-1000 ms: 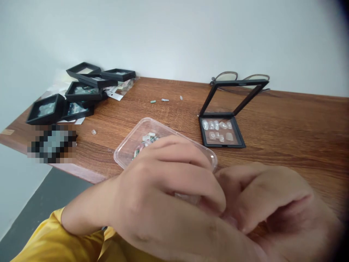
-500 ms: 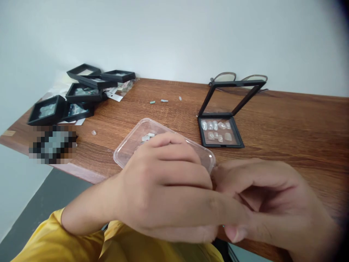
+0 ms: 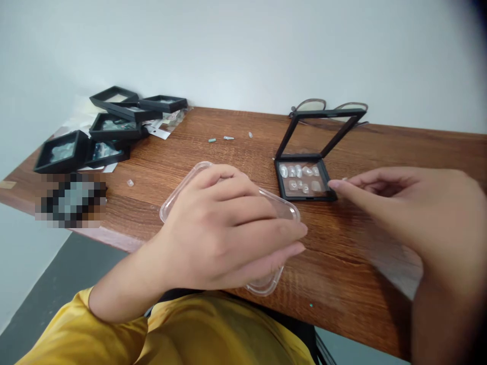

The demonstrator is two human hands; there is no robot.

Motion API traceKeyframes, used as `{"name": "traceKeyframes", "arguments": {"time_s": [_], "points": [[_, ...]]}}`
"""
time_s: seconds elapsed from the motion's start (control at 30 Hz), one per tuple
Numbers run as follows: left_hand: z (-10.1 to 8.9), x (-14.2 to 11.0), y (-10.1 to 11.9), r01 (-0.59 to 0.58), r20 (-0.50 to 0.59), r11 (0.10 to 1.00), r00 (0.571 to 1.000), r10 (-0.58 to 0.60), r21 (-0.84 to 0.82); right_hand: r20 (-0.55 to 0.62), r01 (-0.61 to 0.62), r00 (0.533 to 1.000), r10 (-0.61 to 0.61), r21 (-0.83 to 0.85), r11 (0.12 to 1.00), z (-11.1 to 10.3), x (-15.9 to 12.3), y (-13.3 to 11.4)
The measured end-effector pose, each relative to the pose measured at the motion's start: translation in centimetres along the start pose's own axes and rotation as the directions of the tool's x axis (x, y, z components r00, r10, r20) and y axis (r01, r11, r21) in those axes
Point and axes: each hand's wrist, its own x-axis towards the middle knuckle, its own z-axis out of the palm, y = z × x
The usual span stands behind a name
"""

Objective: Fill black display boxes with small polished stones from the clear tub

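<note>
A black display case (image 3: 309,198) lies on the table with its windowed lid raised. Two rows of clear press-on nails (image 3: 299,171) sit in its base, some with pale designs. My right hand (image 3: 395,197) is closed in a pinch at the case's right front corner; what its fingertips hold is too small to make out. My left hand (image 3: 224,228) hovers above a clear plastic tray (image 3: 283,205) and hides most of it. Its fingers are curled together with the thumb close under the index finger, and whatever they hold is hidden.
Several black cases (image 3: 117,126) are heaped at the left back on papers. Glasses (image 3: 310,105) rest behind the open case by the wall. Small loose pieces (image 3: 228,138) lie mid-table, and another clear piece (image 3: 130,183) lies to the left. A blurred patch (image 3: 72,197) covers something at the left edge.
My hands have come apart. The right hand moved up and away to the open case's corner, while the left drew back slightly up and left over the tray.
</note>
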Motion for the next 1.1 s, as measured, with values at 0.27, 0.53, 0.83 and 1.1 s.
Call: {"name": "traceKeyframes", "arguments": {"time_s": [0.27, 0.53, 0.83, 1.1], "points": [[-0.1, -0.4, -0.9, 0.316, 0.509, 0.949, 0.813, -0.281, 0.019, 0.153, -0.069, 0.986, 0.069, -0.003, 0.998, 1.1, 0.1, -1.9], [-1.3, -0.5, -2.7, 0.467, 0.556, 0.877, 0.703, -0.443, 0.108, 0.16, -0.045, 0.986, 0.043, 0.01, 0.999, 1.4, 0.5, -1.0], [-2.1, -1.5, -4.9, 0.605, 0.328, 0.751, 0.676, -0.66, 0.264, 0.138, -0.038, 0.989, 0.043, -0.041, 0.998, 1.1, 0.2, -1.6], [-2.4, -1.1, -4.3, 0.568, 0.222, 0.807, 0.776, -0.591, 0.162, 0.138, 0.026, 0.99, -0.025, 0.0, 1.0, 1.8, 0.8, -0.3]]}}
